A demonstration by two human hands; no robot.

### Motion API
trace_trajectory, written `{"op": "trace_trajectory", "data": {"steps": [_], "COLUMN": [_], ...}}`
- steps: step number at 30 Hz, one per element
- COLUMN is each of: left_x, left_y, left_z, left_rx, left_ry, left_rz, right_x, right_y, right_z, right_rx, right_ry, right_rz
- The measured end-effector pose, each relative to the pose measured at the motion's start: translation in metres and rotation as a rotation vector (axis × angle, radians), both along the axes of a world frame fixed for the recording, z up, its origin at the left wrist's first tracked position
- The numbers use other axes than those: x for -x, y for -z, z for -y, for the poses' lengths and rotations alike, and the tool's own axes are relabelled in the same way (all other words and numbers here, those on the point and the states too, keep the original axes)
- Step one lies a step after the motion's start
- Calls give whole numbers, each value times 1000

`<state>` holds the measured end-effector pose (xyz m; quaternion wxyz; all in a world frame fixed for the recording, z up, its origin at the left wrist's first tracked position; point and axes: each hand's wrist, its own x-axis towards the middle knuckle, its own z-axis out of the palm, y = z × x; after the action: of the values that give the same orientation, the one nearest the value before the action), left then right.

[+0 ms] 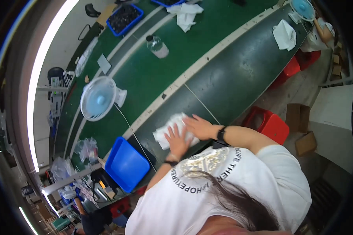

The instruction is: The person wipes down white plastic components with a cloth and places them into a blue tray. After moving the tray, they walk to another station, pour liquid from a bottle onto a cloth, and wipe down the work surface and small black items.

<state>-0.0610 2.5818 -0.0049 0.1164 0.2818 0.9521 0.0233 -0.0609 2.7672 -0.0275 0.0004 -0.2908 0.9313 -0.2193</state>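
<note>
A white cloth (161,138) lies folded or bunched on the dark grey worktop (227,84), close to my body. My left hand (178,140) rests flat on its middle with the fingers spread. Beside it, my right hand (200,127) is stretched out over the cloth's right edge, fingers extended. Neither hand grips anything that I can see. The part of the cloth under my palms is hidden. To the left of my left hand stands a blue plastic tray (125,166), with nothing visible inside.
A small fan (100,98) stands beyond the tray, its cord crossing the worktop. On the green belt (184,51) are a clear bottle (157,47) and another white cloth (187,16). A blue bin (124,19) holds dark parts. Red stools (268,124) are at the right; a person (321,35) sits farther off.
</note>
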Motion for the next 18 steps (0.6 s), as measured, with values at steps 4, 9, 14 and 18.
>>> {"op": "trace_trajectory", "data": {"steps": [4,9,14,18], "left_x": [-17,131,203,201], "left_y": [32,36,57,53], "left_z": [42,78,-16,-87], "left_rx": [-107,29,141,6], "left_ry": [187,-518,-447,-141], "left_rz": [-135,-280,-392,-342], "right_x": [-24,28,177,301], "right_y": [-43,-61,-89,-59], "right_z": [-99,-199,-212,-197], "right_rx": [-36,243,534,626], "right_ry": [-155,355,264,284], "right_rz": [458,366,125,-134]}}
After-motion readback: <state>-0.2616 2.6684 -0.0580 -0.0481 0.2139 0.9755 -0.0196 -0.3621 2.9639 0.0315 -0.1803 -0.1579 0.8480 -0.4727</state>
